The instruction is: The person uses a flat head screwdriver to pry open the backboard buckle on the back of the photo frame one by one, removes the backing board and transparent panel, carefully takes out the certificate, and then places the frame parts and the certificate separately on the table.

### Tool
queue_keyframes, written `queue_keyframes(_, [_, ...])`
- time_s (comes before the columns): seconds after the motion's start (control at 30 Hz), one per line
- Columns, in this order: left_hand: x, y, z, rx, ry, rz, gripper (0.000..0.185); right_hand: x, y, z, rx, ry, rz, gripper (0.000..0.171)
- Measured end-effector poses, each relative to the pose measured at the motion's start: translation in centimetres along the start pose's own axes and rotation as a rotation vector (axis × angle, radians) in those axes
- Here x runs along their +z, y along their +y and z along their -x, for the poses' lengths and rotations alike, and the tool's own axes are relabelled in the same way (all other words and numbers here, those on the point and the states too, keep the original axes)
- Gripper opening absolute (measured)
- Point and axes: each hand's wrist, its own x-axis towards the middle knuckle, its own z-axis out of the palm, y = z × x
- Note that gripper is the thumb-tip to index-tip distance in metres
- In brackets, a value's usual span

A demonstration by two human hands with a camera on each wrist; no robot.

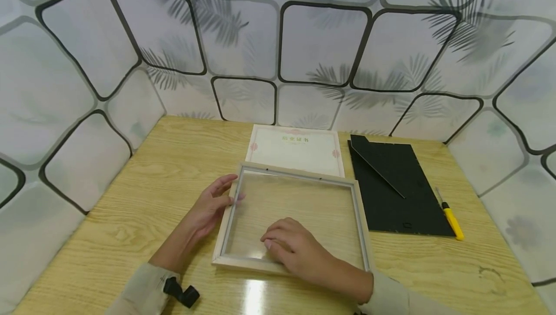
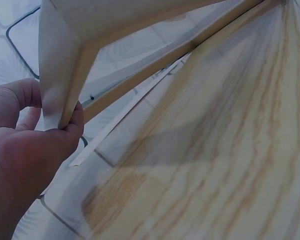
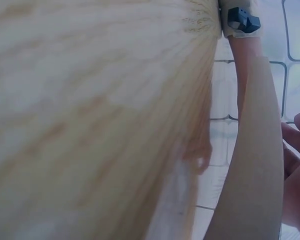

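A pale wooden picture frame [image 1: 362, 209], with a grey inner edge and what looks like a clear pane, shows the table through it. My left hand [image 1: 213, 206] grips its left side, thumb on top and fingertips reaching beneath. In the left wrist view, the thumb and fingers of the left hand [image 2: 32, 135] pinch the frame [image 2: 65, 55], which is tilted with a gap above the table. My right hand [image 1: 297, 250] is over the pane's lower part, its fingers loosely curled and holding nothing visible. Whether it touches the pane I cannot tell.
Behind the frame lies a white certificate [image 1: 295, 148] with pink ornaments, partly covered. On the right is a black backing board [image 1: 391, 209] with a stand leg [image 1: 369, 160]. A yellow-handled screwdriver [image 1: 452, 221] lies beside it. Patterned cloth walls [image 1: 243, 40] bound the wooden table [image 1: 173, 156].
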Motion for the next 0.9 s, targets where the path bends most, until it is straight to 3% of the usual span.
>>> queue_keyframes(0.3, [0.2, 0.0, -0.1, -0.015, 0.003, -0.016, 0.067, -0.1, -0.4, 0.0, 0.014, -0.06, 0.063, 0.022])
queue_keyframes(0.6, [0.2, 0.0, 0.0, -0.035, -0.011, -0.036, 0.061, 0.7, -1.5, -0.7, -0.097, -0.075, 0.352, 0.047])
queue_keyframes(0.77, [0.4, -0.1, -0.1, -0.055, 0.004, -0.061, 0.062, 1.0, -1.7, -0.9, -0.098, -0.112, 0.482, 0.046])
queue_keyframes(0.9, [0.5, -0.2, -0.2, -0.046, 0.019, -0.104, 0.059, 1.2, -1.8, -1.0, -0.176, -0.087, 0.563, 0.042])
